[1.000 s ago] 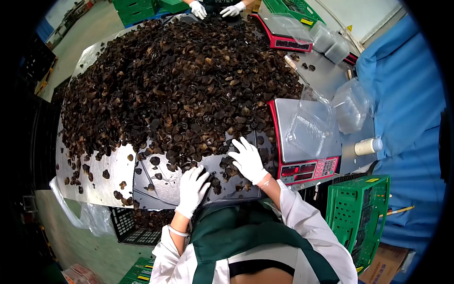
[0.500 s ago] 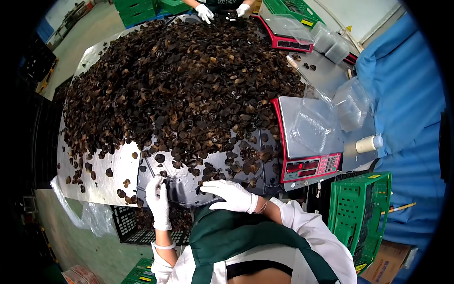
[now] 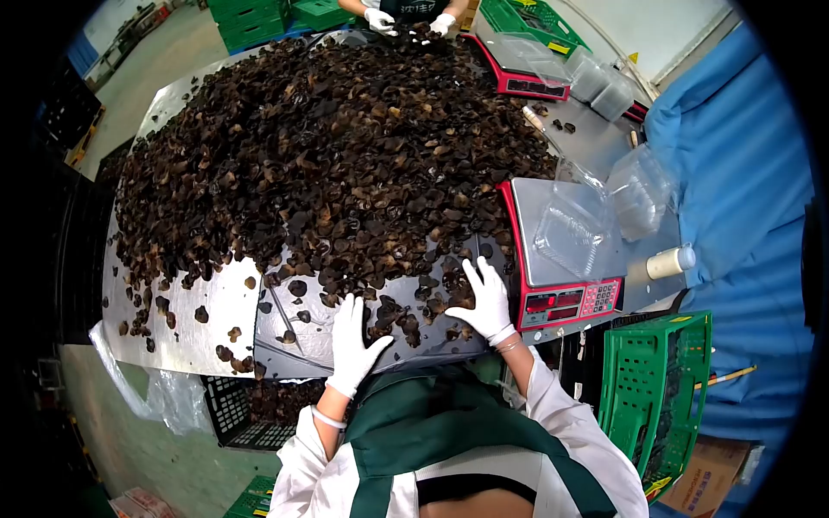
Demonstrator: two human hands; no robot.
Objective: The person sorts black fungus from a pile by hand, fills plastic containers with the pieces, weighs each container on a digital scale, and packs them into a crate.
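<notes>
A broad heap of dark brown wood ear mushrooms covers most of the metal table. My left hand, in a white glove, lies open at the near edge of the heap, thumb apart from the fingers. My right hand, gloved too, is open with fingers spread, close to the near scale. Between both hands lies a small loose group of mushrooms. Left of my left hand, a thin dark tool rests on the table. Neither hand holds anything that I can see.
Right of my right hand stands a red scale bearing a clear plastic box. A white bottle lies beyond it. Green crates stand at lower right; a black crate sits below the table. Opposite, a co-worker's gloved hands handle mushrooms.
My left hand has moved right and opened out. My right hand has moved right and forward, fingers spreading. The co-worker's hands have lifted some mushrooms.
</notes>
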